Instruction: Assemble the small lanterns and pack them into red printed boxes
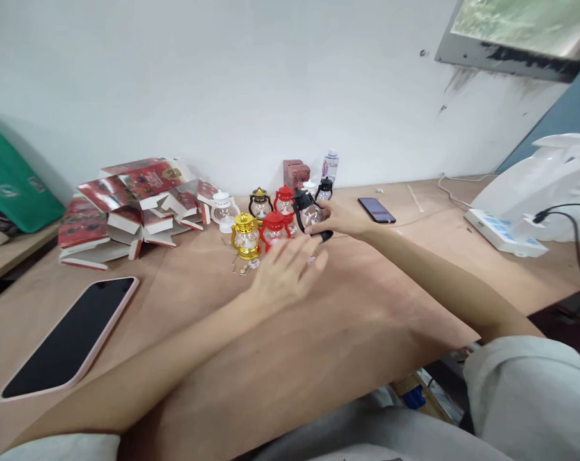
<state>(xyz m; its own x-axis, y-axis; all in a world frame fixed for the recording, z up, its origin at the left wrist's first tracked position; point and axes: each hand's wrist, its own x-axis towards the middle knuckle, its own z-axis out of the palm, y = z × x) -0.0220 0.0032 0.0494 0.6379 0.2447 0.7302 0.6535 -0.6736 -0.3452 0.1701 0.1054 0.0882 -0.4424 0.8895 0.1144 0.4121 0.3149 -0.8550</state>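
My right hand [340, 218] grips a small black lantern [309, 214] with a clear globe, tilted over the table. In front of it my left hand [287, 269] reaches with its fingers stretched out; whether the fingertips touch the lantern's black base I cannot tell. Close by stand a gold lantern [246, 237], a red lantern [275, 229] partly hidden by my left hand, and a second red lantern [284, 200] behind. A black-and-gold lantern [260, 203] and a white lantern [224, 211] are to the left. Another black lantern [324, 189] stands behind my right hand.
Flattened red-and-white boxes [136, 205] are piled at the left. A pink-edged phone [72, 339] lies near the front, a second phone [376, 210] to the right. At the back are a small red box [297, 173] and a bottle [330, 165]. A power strip [504, 232] sits at right.
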